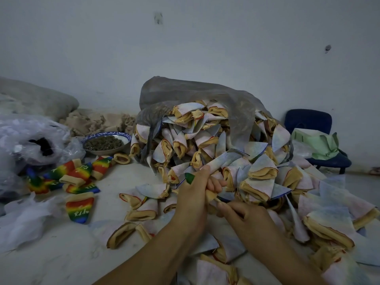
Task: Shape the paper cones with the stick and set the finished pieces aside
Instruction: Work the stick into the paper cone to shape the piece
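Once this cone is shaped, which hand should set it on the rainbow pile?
Left. The left hand grips the cone, and the rainbow pile lies on its side; the right hand holds the stick.

The bag (185, 93) of cones (261, 167) lies on the floor (72, 254), a bowl (107, 133) left of it, a chair (306, 120) right of it.

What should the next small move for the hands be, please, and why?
Probably push the stick deeper into the cone: the left hand grips it, the right hand holds the stick at its open end, and the cone shows mostly its pale side.
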The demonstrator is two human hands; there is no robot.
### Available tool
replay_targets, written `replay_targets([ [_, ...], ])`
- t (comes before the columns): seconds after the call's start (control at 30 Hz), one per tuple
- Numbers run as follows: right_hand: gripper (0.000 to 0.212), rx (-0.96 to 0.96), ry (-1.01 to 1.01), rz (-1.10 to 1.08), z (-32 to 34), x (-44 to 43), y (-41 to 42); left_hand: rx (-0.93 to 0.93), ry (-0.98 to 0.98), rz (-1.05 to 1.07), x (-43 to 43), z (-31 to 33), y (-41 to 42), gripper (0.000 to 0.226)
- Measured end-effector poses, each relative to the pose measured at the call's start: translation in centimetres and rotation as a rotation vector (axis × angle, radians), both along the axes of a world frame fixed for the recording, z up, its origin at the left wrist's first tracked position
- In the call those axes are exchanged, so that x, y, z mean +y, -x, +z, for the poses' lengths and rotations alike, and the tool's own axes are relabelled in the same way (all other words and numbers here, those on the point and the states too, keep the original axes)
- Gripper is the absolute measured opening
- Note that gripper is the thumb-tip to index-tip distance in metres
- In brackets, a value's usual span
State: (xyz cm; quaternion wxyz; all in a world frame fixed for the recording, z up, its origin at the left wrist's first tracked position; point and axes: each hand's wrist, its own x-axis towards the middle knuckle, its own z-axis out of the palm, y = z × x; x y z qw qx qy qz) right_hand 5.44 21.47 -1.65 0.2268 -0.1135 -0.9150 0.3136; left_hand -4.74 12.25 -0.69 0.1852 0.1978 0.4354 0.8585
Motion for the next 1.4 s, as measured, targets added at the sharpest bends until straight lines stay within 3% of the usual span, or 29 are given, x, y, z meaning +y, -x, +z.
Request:
replay_targets([
  [0.17,0.03,0.028,0.181,0.028,-0.1,-0.8,0.7,-0.061,0.006,-0.044,0.4,0.0,-0.5,0.061],
  [0.5,0.03,0.063,0.044,0.058,-0.1,-0.2,0.3,0.019,-0.006,-0.078,-0.1,-0.3,-0.1,0.055],
  [0.7,0.047,-0.023,-0.117,-0.022,0.0,1.8,-0.3,-0.03,-0.043,-0.012,-0.2,-0.1,0.9,0.051],
  [0.83,0.035,0.093,-0.311,-0.064,0.7,2.0,-0.6,-0.08,-0.058,-0.038,-0.5,0.2,1.2,0.047],
  [1.0,0.066,0.349,-0.627,-0.056,0.6,1.0,-0.3,-0.095,-0.035,-0.035,-0.7,0.5,1.4,0.058],
  [1.07,0.063,0.374,-0.663,-0.092,0.4,0.2,-0.1,-0.048,-0.006,0.006,-0.7,0.6,1.4,0.061],
  [1.13,0.041,0.281,-0.523,-0.107,0.4,-0.6,-0.2,-0.015,0.008,0.028,-0.6,0.7,1.4,0.062],
  [1.2,0.022,0.14,-0.249,-0.049,0.1,-1.1,-0.1,0.005,0.009,0.038,-0.6,0.9,1.4,0.063],
  [1.3,0.02,0.058,0.073,0.041,-0.1,-1.3,0.3,0.042,0.037,0.035,-0.6,0.9,1.1,0.064],
  [1.4,0.023,0.038,0.209,0.101,-0.1,-1.4,0.7,0.101,0.073,0.077,-0.7,1.1,1.2,0.065],
])
